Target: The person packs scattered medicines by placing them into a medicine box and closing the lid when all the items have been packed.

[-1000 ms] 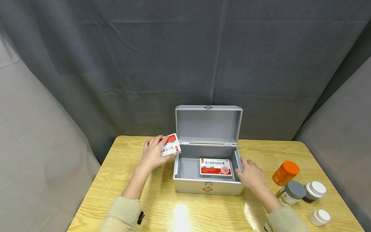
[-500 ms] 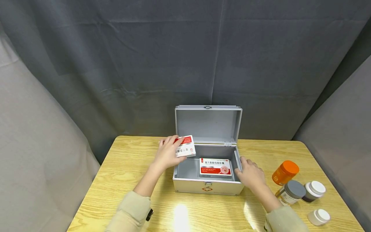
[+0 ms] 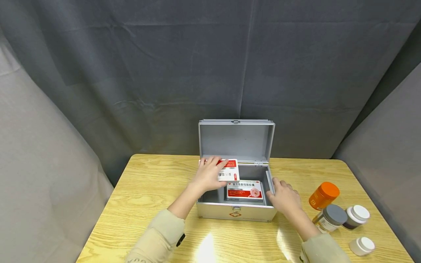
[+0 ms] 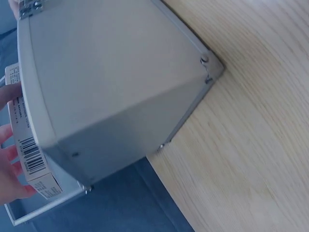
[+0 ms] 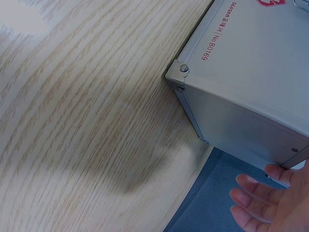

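Observation:
My left hand (image 3: 208, 178) holds a white and red medicine box (image 3: 230, 174) over the left part of an open silver metal case (image 3: 215, 211). In the left wrist view, fingers and thumb pinch the medicine box (image 4: 24, 128), its barcode side showing just past the case wall (image 4: 101, 53). A second white and red medicine box (image 3: 245, 190) lies inside the case, on the right. My right hand (image 3: 285, 198) pinches the case's right rim, thumb at the inner side. The right wrist view shows one finger against the rim and the other fingers (image 5: 258, 191) loosely apart.
To the right on the wooden table (image 3: 138, 190) stand an orange bottle (image 3: 323, 196), a grey-lidded jar (image 3: 330, 218), a dark jar with a white lid (image 3: 356, 216) and a small white bottle (image 3: 361, 246). The raised lid (image 3: 236, 142) stands at the back, before a grey curtain (image 3: 184, 73).
My left hand has carried its medicine box rightward, from beside the case to over its opening. The right hand has stayed at the rim.

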### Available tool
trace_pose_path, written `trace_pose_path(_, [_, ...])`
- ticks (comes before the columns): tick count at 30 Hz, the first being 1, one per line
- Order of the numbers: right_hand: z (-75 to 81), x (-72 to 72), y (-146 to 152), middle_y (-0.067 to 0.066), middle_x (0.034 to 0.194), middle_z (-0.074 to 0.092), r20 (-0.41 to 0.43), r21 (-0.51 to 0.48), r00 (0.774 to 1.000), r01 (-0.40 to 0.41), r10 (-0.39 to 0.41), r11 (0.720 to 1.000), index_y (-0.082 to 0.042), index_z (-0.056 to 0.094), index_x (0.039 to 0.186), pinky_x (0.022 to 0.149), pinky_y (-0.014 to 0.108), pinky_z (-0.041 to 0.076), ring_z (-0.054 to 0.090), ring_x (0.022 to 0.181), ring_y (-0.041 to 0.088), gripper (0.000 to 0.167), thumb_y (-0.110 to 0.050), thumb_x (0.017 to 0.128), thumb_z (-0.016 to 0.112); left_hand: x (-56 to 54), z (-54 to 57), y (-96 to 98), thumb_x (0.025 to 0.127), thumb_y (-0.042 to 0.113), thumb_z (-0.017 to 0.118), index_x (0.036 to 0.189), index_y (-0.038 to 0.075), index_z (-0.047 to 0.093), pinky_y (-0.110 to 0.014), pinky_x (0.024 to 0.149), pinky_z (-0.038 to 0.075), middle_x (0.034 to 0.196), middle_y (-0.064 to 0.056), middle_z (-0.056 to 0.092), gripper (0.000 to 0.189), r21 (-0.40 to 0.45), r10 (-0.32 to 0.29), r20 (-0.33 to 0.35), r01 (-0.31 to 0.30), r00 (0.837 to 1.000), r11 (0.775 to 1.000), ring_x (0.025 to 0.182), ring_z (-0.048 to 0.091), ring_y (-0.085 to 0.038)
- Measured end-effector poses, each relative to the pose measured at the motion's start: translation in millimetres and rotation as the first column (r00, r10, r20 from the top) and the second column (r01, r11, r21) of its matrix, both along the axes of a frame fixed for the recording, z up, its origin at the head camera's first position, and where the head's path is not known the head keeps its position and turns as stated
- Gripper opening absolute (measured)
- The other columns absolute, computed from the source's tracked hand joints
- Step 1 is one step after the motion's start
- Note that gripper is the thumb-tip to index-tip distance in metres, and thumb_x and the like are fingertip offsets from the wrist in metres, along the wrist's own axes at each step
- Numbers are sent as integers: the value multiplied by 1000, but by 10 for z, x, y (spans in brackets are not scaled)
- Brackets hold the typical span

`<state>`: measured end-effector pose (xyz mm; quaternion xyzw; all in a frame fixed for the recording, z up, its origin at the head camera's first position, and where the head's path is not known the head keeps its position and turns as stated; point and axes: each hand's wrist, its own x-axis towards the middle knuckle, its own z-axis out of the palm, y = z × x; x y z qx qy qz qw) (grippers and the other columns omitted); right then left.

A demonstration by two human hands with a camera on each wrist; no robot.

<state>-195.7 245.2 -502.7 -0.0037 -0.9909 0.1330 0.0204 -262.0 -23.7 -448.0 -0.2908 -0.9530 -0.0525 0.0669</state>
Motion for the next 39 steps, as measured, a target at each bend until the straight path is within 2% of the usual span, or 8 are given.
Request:
trace_pose_path(13, [13,3,-15,29,120,48,23,-5,1000,6,-6,1000,-2,38,130,79,60,39,48,104,46,56,-33,86,51,-18,-169,350,70,52,66,138,26,41,-51,102,26,134,0,44,77,-88,-26,23,28,999,996,123,39,-19])
trace_pose_path(25, [7,7,-15,29,118,50,13,-10,1000,8,-8,1000,-2,39,128,78,59,40,49,101,46,54,-32,85,51,-65,-328,605,68,58,68,138,29,40,-49,103,26,137,1,41,81,-180,-22,60,32,998,983,127,36,-20])
trace_pose_path(39, [18,15,-6,29,117,50,25,-15,1000,12,-12,1000,-1,38,129,78,58,40,50,101,45,55,-32,85,51,-102,-493,861,64,59,70,133,29,46,-43,95,34,126,3,49,80,-216,-52,47,61,998,975,118,42,-17])
